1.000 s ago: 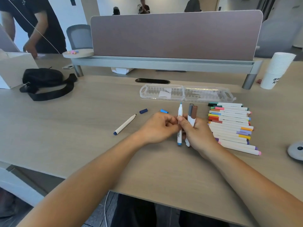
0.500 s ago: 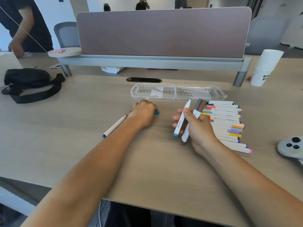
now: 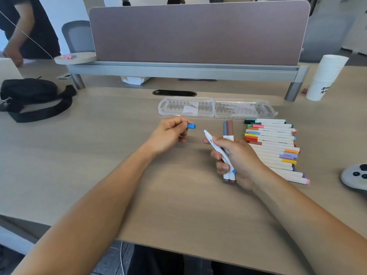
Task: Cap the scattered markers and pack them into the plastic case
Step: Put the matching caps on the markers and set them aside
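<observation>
The uncapped blue marker (image 3: 211, 141) has a white barrel with a small blue tip pointing up and to the left and a blue band at its lower end; the word "marker" runs along the barrel in dark print. It is held above the table (image 3: 99, 155), in front of the case, with the right hand (image 3: 242, 162) curled round it. That hand also grips two capped markers (image 3: 230, 128), one grey and one brown, side by side and upright. Just to the left, apart from the tip, the left hand (image 3: 168, 135) pinches the matching blue cap (image 3: 191, 126) between thumb and fingertips. Behind both hands, the clear plastic case (image 3: 244, 109) lies open and flat, its two ribbed halves side by side; the left half holds a white slip of paper (image 3: 190, 109). To the right, a row of capped markers (image 3: 275, 144) lies on the table, white barrels with caps in many colours, and "marker" can be read on one of them. Farther off stand a stack of white paper cups (image 3: 326, 76) with black writing too small to read, a black bag (image 3: 29, 94) at the far left and a grey controller (image 3: 354, 177) at the right edge.
</observation>
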The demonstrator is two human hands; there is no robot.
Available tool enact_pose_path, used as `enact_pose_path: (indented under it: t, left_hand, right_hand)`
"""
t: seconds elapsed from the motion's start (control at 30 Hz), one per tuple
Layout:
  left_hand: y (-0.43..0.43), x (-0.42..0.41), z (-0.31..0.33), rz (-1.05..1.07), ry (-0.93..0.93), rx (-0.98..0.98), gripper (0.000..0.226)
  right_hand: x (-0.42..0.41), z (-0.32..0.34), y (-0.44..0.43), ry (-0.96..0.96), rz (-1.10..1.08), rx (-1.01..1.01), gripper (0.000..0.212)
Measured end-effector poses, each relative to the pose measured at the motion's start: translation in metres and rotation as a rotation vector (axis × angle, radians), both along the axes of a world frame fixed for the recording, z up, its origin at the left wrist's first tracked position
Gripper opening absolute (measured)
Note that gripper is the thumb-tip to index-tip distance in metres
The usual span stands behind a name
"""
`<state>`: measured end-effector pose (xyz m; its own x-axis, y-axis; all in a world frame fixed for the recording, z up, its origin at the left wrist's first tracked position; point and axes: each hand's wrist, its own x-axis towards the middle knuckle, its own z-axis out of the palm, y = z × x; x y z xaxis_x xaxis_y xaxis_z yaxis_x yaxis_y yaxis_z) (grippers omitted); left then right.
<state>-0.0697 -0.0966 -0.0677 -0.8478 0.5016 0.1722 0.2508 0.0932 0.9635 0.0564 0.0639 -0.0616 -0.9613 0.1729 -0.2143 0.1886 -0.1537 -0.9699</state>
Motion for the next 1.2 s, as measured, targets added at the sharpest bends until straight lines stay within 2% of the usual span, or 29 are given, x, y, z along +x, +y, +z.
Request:
enact_pose_path:
  t: [0.43, 0.53, 0.67, 0.77, 1.1, 1.2]
  left_hand:
    - [-0.001, 0.010, 0.000, -0.194, 0.085, -0.054, 0.026]
    - [-0.001, 0.011, 0.002, -0.214, -0.017, 0.081, 0.007]
    - [0.002, 0.015, 0.000, -0.267, -0.201, 0.222, 0.008]
    - [0.005, 0.019, 0.002, -0.295, -0.210, 0.242, 0.008]
    - [0.004, 0.035, 0.018, -0.299, -0.130, 0.141, 0.021]
    - [-0.008, 0.035, 0.022, -0.272, -0.097, 0.015, 0.018]
  right_hand:
    - [0.002, -0.001, -0.001, -0.012, 0.106, 0.077, 0.026]
    - [0.003, -0.001, -0.002, -0.001, 0.114, 0.117, 0.025]
    - [0.005, -0.001, -0.004, 0.082, 0.108, 0.181, 0.024]
    - [0.007, -0.001, -0.007, 0.153, 0.095, 0.214, 0.027]
    - [0.007, -0.001, -0.011, 0.267, 0.114, 0.297, 0.028]
    - [0.003, -0.005, -0.011, 0.270, 0.152, 0.391, 0.028]
